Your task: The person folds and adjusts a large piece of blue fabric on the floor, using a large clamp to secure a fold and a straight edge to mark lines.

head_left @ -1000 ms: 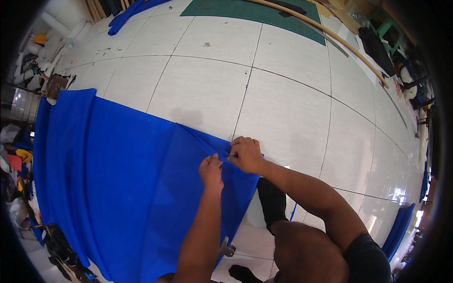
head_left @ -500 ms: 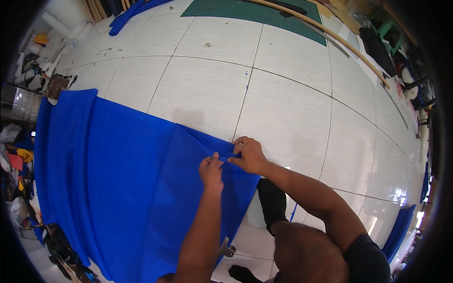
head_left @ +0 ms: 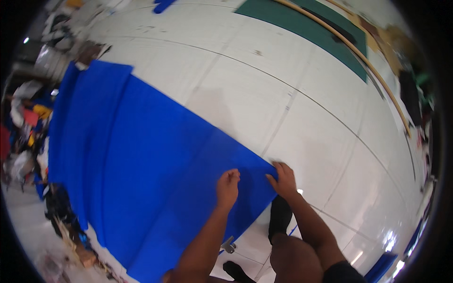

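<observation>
A large sheet of blue fabric (head_left: 155, 141) lies spread over the tiled floor, gathered in long folds on its left side. At its right-hand corner, my right hand (head_left: 285, 181) rests on the edge with thumb and fingers apart. My left hand (head_left: 228, 190) is over the fabric a short way to the left, its fingertips drawn together. Whether anything small is between those fingertips is hidden. By the sheet's near edge, close to my left forearm, lies a small grey metal object (head_left: 229, 245), blurred, perhaps a clamp.
White floor tiles (head_left: 325, 141) stretch beyond the fabric. A green cutting mat (head_left: 311, 35) and a long curved wooden strip (head_left: 349, 45) lie at the far right. Mixed scraps and bags (head_left: 28, 118) crowd the left side. My black-socked foot (head_left: 280, 214) stands beside the fabric corner.
The view has shifted, so the fabric sits differently in it. My right hand's fingers have spread at the corner. My hands are farther apart, and the pulled creases between them have flattened.
</observation>
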Demonstrator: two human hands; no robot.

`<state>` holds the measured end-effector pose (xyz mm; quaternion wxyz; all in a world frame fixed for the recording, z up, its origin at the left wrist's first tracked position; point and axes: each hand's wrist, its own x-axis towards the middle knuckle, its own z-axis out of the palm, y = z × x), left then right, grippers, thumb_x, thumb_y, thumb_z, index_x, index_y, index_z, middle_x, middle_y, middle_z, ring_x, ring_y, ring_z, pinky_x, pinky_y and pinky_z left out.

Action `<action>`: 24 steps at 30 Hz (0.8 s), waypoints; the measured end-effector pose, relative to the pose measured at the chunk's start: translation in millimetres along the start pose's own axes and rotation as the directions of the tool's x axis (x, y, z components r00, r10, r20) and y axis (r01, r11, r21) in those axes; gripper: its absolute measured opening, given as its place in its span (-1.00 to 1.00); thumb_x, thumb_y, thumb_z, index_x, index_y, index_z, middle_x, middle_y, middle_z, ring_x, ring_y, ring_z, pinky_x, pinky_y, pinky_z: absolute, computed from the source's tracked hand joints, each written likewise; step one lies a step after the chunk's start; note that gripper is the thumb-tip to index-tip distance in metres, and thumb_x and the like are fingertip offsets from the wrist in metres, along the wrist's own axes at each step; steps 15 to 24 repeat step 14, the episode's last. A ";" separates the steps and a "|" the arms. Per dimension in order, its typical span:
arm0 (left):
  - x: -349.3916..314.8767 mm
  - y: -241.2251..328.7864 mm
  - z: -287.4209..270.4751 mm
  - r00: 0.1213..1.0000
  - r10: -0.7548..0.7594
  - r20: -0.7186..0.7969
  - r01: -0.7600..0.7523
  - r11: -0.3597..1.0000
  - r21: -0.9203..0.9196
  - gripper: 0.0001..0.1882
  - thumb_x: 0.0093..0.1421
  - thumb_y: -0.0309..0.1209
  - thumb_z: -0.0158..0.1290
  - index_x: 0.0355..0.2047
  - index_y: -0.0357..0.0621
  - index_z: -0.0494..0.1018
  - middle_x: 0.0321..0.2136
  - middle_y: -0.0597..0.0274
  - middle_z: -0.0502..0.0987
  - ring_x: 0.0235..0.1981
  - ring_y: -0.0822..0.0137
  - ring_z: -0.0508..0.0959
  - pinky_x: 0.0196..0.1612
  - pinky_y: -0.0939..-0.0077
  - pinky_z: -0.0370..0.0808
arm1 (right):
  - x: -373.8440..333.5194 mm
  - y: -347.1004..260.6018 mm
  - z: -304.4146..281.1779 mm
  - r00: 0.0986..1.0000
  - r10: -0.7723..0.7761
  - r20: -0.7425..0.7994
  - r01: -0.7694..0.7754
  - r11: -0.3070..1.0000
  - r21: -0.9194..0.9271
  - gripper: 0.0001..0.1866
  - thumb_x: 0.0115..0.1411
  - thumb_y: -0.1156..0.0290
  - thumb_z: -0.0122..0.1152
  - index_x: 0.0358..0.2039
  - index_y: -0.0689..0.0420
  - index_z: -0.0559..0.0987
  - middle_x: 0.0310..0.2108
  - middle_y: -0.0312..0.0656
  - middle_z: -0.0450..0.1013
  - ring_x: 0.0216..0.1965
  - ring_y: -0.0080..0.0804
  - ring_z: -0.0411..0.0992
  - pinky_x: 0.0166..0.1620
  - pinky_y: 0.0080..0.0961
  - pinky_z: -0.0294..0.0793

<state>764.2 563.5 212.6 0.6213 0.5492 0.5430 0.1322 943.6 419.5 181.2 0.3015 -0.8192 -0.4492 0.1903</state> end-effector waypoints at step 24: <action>-282.5 95.2 -232.0 0.949 -0.291 0.121 0.190 0.835 0.516 -0.80 0.22 -0.29 0.01 -0.41 -0.15 0.50 -0.40 0.07 0.56 -0.37 -0.02 0.53 -0.25 0.13 0.44 | -232.1 -52.3 -284.9 0.342 0.579 0.740 -0.459 0.790 -0.406 -0.38 0.21 -0.07 0.04 0.10 0.17 0.42 0.04 0.17 0.40 0.13 0.08 0.33 0.18 -0.12 0.30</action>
